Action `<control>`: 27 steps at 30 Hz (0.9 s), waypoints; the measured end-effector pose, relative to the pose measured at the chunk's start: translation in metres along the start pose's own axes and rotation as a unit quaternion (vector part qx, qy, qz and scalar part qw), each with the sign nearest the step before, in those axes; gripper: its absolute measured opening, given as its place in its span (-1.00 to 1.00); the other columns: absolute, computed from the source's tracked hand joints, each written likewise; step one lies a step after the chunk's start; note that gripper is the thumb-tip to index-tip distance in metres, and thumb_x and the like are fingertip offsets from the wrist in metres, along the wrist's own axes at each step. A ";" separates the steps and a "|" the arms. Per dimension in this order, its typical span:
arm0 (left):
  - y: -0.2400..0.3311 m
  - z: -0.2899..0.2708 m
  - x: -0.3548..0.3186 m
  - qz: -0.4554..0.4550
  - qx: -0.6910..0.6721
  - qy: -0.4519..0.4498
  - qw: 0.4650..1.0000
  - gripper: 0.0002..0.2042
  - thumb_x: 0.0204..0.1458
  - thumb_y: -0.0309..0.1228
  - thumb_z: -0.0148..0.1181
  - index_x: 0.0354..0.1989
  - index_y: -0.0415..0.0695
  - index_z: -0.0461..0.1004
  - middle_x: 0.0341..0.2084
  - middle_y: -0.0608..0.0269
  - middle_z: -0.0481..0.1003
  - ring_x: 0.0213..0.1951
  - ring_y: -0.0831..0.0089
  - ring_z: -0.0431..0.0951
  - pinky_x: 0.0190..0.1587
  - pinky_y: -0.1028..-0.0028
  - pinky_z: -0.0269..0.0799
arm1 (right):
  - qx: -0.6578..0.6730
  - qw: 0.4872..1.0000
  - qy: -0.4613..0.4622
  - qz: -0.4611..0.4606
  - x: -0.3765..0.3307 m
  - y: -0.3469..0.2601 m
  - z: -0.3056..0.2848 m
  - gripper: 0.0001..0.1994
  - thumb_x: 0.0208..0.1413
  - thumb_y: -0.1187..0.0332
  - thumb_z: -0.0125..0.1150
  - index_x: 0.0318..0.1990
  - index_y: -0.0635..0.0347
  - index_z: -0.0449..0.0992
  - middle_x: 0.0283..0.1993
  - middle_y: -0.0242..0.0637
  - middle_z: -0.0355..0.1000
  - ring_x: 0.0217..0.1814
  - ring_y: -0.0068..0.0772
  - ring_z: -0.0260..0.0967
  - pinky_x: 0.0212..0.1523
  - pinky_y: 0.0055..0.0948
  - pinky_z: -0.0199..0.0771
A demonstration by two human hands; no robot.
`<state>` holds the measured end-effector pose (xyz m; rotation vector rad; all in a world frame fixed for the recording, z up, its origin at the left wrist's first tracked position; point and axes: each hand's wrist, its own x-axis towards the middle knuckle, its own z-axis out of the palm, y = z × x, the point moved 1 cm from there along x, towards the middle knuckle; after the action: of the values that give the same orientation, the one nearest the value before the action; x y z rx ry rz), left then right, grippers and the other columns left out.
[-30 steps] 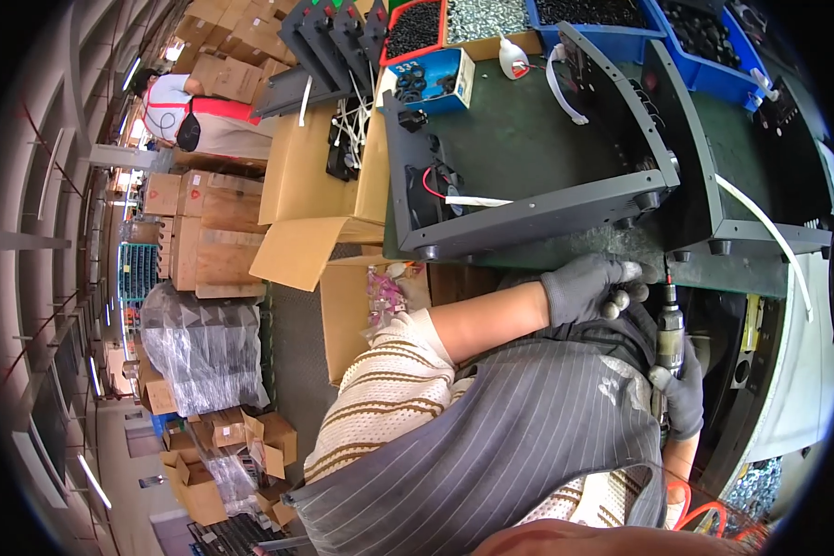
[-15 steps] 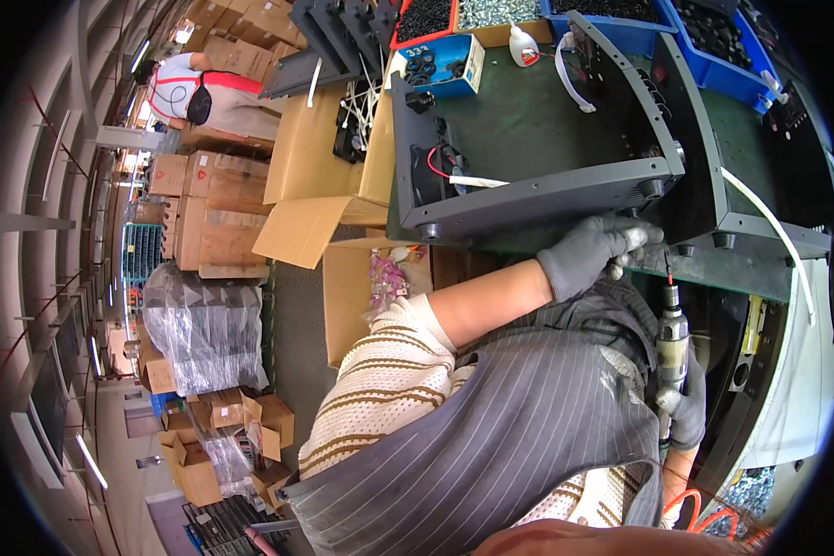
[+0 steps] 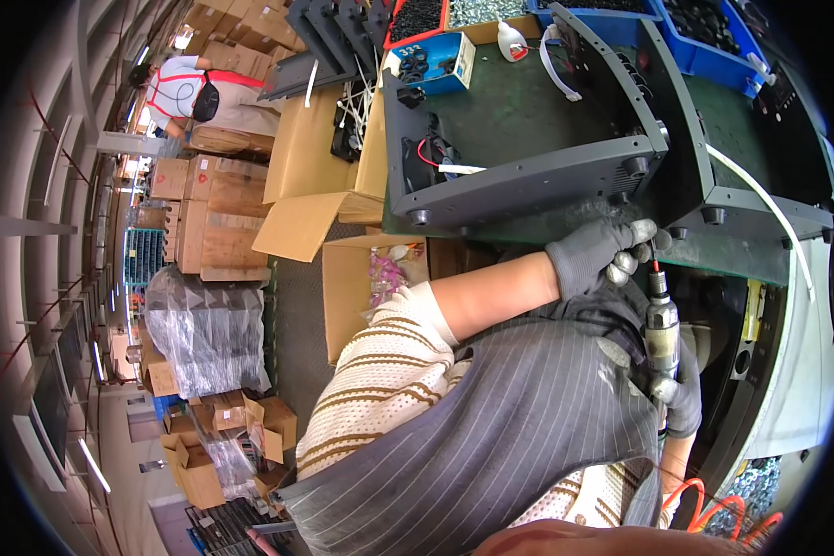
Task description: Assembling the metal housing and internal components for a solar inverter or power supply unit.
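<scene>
My left hand (image 3: 598,256), in a grey glove, is at the near edge of the green bench. Its fingers pinch a small dark round piece (image 3: 662,240), partly hidden by the fingertips. In my gloved right hand (image 3: 681,400) is a power screwdriver (image 3: 663,335), bit pointing up toward the bench. The bit's tip reaches the dark piece. Just beyond my left hand a dark grey metal case (image 3: 528,190) lies open, round black feet along its near side. A second dark grey case panel (image 3: 681,139) stands to its right, with a white strip (image 3: 760,195) curving from it.
Parts bins line the bench's back: a small blue box of black rings (image 3: 431,65), a red bin and blue bins. A white bottle (image 3: 511,43) stands near them. Open cardboard boxes (image 3: 320,148) are at the left. An orange hose (image 3: 704,500) curls at lower right. Far left, a person bends near cartons.
My right hand has moved the screwdriver up and slightly left, so its bit meets the dark piece at my left fingertips. The bench and cases appear shifted slightly left and up.
</scene>
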<state>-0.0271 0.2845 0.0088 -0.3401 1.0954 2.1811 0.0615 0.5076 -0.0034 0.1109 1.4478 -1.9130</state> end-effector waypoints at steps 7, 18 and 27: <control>-0.007 -0.006 0.005 -0.041 -0.132 -0.034 0.990 -0.73 0.23 -0.30 -0.08 -0.16 -0.24 0.45 -0.61 0.43 0.31 -0.69 0.78 0.20 -0.71 0.78 0.09 | 0.006 1.000 0.017 -0.020 0.000 0.000 0.009 -0.06 -0.50 -0.15 0.42 0.05 0.35 0.31 -0.35 -0.44 0.32 -0.42 -0.61 0.27 -0.41 -0.63 0.29; 0.019 0.001 -0.013 0.063 0.225 -0.024 0.972 -0.66 0.21 -0.27 -0.08 -0.03 -0.30 0.41 -0.60 0.41 0.31 -0.66 0.77 0.18 -0.60 0.74 0.09 | 0.133 0.989 -0.056 0.008 0.001 -0.017 0.013 -0.21 -0.48 0.07 0.38 -0.03 0.43 0.33 -0.45 -0.36 0.34 -0.51 -0.57 0.27 -0.46 -0.61 0.27; 0.092 0.052 -0.077 0.308 0.771 -0.013 0.556 -0.75 -0.07 -0.36 0.24 -0.20 -0.15 0.56 -0.53 0.37 0.41 -0.50 0.57 0.36 -0.45 0.55 0.26 | -0.008 0.998 0.008 -0.057 0.016 -0.016 0.002 -0.35 -0.20 0.24 0.39 0.08 0.35 0.32 -0.18 -0.38 0.35 -0.17 -0.57 0.26 -0.09 -0.54 0.28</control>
<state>-0.0278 0.2518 0.1353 0.9975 2.8087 0.7546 0.0408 0.4997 0.0025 0.0360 1.5077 -1.9962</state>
